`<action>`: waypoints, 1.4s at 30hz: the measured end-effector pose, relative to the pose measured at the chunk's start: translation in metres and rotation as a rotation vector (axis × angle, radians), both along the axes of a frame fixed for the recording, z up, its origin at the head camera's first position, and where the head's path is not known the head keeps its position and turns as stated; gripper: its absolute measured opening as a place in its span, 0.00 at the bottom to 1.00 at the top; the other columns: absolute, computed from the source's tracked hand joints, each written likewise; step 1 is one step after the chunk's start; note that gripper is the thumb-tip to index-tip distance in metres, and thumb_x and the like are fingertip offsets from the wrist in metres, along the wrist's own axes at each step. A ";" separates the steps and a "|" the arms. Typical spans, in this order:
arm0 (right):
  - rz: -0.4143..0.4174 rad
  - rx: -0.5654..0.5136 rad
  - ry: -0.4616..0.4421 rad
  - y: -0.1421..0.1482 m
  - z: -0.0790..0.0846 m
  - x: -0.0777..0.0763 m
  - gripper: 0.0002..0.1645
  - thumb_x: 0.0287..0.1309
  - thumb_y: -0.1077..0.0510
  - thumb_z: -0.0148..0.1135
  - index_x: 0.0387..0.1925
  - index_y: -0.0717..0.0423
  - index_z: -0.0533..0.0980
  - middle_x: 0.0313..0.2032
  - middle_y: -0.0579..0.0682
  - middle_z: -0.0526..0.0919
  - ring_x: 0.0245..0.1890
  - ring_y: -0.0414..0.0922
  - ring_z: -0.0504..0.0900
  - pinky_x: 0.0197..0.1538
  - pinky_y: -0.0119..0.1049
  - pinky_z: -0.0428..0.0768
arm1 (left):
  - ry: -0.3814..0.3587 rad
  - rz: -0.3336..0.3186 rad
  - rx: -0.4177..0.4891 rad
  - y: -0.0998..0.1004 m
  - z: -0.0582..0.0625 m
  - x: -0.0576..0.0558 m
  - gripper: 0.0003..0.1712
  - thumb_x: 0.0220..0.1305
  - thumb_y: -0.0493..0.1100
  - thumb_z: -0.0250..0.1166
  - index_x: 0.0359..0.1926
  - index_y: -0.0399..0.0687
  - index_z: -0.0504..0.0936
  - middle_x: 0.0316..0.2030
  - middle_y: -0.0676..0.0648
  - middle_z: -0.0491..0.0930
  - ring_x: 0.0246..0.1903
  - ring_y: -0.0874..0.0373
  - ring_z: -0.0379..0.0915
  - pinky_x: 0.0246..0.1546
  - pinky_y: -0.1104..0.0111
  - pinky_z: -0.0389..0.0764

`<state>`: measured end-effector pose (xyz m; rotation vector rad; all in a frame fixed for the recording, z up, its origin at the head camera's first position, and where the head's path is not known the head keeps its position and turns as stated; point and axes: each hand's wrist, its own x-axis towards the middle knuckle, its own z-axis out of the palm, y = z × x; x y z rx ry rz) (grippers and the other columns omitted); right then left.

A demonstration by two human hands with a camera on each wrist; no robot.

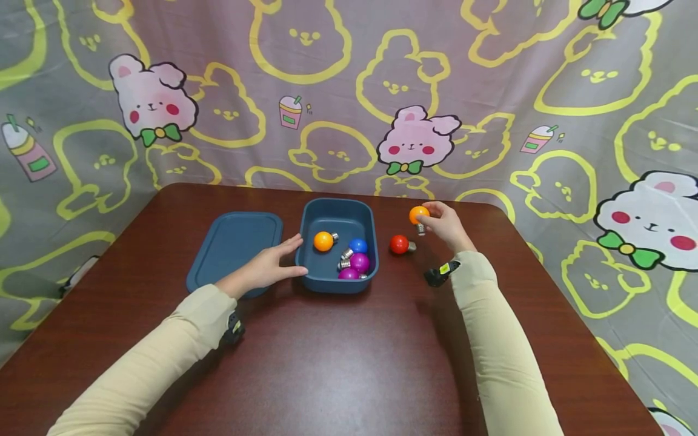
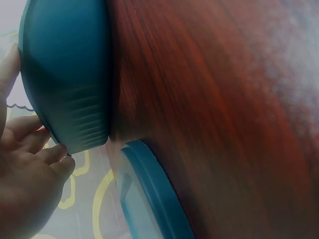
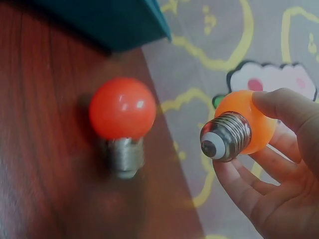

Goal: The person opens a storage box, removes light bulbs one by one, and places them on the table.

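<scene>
My right hand (image 1: 448,226) pinches an orange light bulb (image 1: 418,215) between thumb and fingers, above the table right of the box. In the right wrist view its metal screw base (image 3: 227,137) points toward the camera. A red light bulb (image 1: 399,244) lies on the table just below and left of that hand. My left hand (image 1: 267,266) has its fingers spread along the left rim of a blue rectangular box (image 1: 340,284). Inside the box lie another orange bulb (image 1: 323,241), a blue bulb (image 1: 358,245) and two purple bulbs (image 1: 360,262).
A flat blue lid (image 1: 240,239) lies on the table left of the box, partly behind the left forearm. The brown wooden table (image 1: 327,363) ends at the back against a patterned cloth (image 1: 327,97).
</scene>
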<state>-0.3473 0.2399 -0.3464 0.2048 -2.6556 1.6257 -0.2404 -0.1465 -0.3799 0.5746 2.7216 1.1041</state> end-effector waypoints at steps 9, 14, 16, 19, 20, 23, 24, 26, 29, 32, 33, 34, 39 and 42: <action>-0.027 0.037 -0.030 0.015 -0.024 -0.002 0.25 0.59 0.63 0.58 0.55 0.71 0.65 0.47 0.65 0.72 0.33 0.46 0.72 0.33 0.27 0.73 | 0.001 -0.001 -0.004 -0.001 -0.001 -0.001 0.46 0.57 0.52 0.65 0.70 0.41 0.53 0.70 0.44 0.45 0.66 0.44 0.44 0.60 0.47 0.52; -0.041 0.110 -0.025 0.020 -0.039 -0.003 0.24 0.58 0.63 0.57 0.54 0.72 0.66 0.46 0.66 0.73 0.38 0.53 0.73 0.38 0.31 0.73 | 0.025 -0.006 -0.004 -0.001 -0.003 -0.001 0.46 0.57 0.53 0.66 0.69 0.40 0.54 0.70 0.43 0.46 0.66 0.44 0.45 0.60 0.47 0.52; -0.049 0.162 -0.029 0.021 -0.042 -0.003 0.24 0.58 0.63 0.57 0.54 0.71 0.66 0.46 0.67 0.73 0.42 0.55 0.72 0.44 0.36 0.72 | 0.030 -0.008 -0.004 -0.001 -0.003 -0.001 0.47 0.56 0.54 0.65 0.69 0.40 0.54 0.70 0.42 0.46 0.66 0.44 0.46 0.60 0.47 0.52; -0.064 0.195 -0.049 0.022 -0.045 -0.004 0.24 0.58 0.63 0.58 0.54 0.70 0.67 0.46 0.67 0.74 0.43 0.57 0.72 0.47 0.41 0.71 | 0.033 -0.011 -0.001 -0.001 -0.002 0.000 0.48 0.56 0.55 0.66 0.69 0.40 0.54 0.70 0.43 0.46 0.66 0.44 0.46 0.60 0.48 0.53; -0.067 0.200 -0.056 0.022 -0.045 -0.004 0.24 0.58 0.63 0.58 0.54 0.69 0.67 0.46 0.67 0.74 0.43 0.57 0.72 0.48 0.42 0.71 | 0.034 -0.012 -0.003 -0.001 -0.003 -0.001 0.48 0.56 0.55 0.65 0.69 0.39 0.54 0.70 0.43 0.46 0.66 0.44 0.46 0.60 0.48 0.53; -0.071 0.200 -0.066 0.021 -0.046 -0.004 0.24 0.57 0.63 0.58 0.54 0.69 0.67 0.47 0.67 0.74 0.43 0.57 0.72 0.49 0.43 0.71 | 0.036 -0.012 -0.004 -0.002 -0.003 -0.002 0.46 0.57 0.52 0.65 0.69 0.39 0.54 0.70 0.42 0.46 0.66 0.44 0.46 0.60 0.47 0.53; -0.069 0.199 -0.069 0.021 -0.046 -0.005 0.24 0.58 0.63 0.58 0.55 0.69 0.67 0.47 0.67 0.74 0.44 0.57 0.72 0.49 0.43 0.71 | 0.037 -0.012 -0.004 -0.002 -0.003 -0.002 0.46 0.57 0.51 0.65 0.69 0.39 0.54 0.70 0.42 0.46 0.66 0.43 0.47 0.60 0.47 0.53; -0.068 0.205 -0.072 0.021 -0.047 -0.006 0.24 0.58 0.62 0.58 0.55 0.68 0.67 0.47 0.67 0.74 0.44 0.57 0.72 0.50 0.44 0.71 | 0.036 -0.012 -0.006 -0.002 -0.003 -0.002 0.45 0.58 0.51 0.65 0.69 0.38 0.53 0.70 0.41 0.46 0.66 0.43 0.46 0.60 0.47 0.53; -0.063 0.235 -0.070 0.023 -0.049 -0.008 0.25 0.58 0.61 0.58 0.55 0.69 0.67 0.48 0.67 0.73 0.45 0.57 0.72 0.51 0.44 0.70 | 0.026 -0.010 -0.002 -0.001 -0.001 -0.001 0.45 0.58 0.50 0.65 0.69 0.39 0.53 0.70 0.41 0.46 0.66 0.44 0.46 0.60 0.47 0.53; -0.061 0.257 -0.078 0.024 -0.050 -0.009 0.26 0.58 0.61 0.58 0.56 0.69 0.67 0.48 0.67 0.73 0.44 0.57 0.72 0.49 0.44 0.71 | 0.021 -0.010 -0.005 -0.001 0.000 0.000 0.45 0.58 0.51 0.65 0.69 0.39 0.53 0.70 0.41 0.46 0.66 0.44 0.46 0.60 0.47 0.52; -0.056 0.266 -0.077 0.025 -0.050 -0.009 0.26 0.58 0.61 0.58 0.56 0.69 0.67 0.48 0.67 0.73 0.44 0.57 0.72 0.49 0.43 0.71 | 0.018 -0.010 -0.006 -0.001 0.001 0.000 0.45 0.58 0.51 0.65 0.69 0.39 0.53 0.70 0.41 0.45 0.66 0.44 0.46 0.60 0.48 0.52; -0.055 0.266 -0.079 0.025 -0.050 -0.009 0.26 0.58 0.61 0.58 0.56 0.69 0.67 0.48 0.67 0.73 0.44 0.57 0.72 0.49 0.43 0.71 | 0.018 -0.009 -0.008 0.000 0.001 0.000 0.45 0.58 0.51 0.65 0.69 0.39 0.53 0.70 0.42 0.45 0.66 0.44 0.46 0.60 0.48 0.52; -0.046 0.278 -0.077 0.025 -0.047 -0.006 0.28 0.57 0.59 0.59 0.57 0.69 0.66 0.49 0.68 0.73 0.44 0.58 0.72 0.50 0.45 0.70 | 0.024 -0.006 -0.008 0.000 0.001 -0.001 0.45 0.58 0.50 0.65 0.69 0.39 0.54 0.70 0.42 0.46 0.66 0.44 0.46 0.60 0.48 0.53; -0.050 0.285 -0.088 0.025 -0.045 -0.004 0.30 0.57 0.58 0.59 0.58 0.69 0.65 0.50 0.68 0.72 0.45 0.58 0.72 0.50 0.45 0.70 | 0.031 -0.007 -0.014 0.000 -0.001 -0.002 0.45 0.58 0.50 0.65 0.69 0.39 0.54 0.69 0.41 0.46 0.66 0.44 0.46 0.60 0.48 0.52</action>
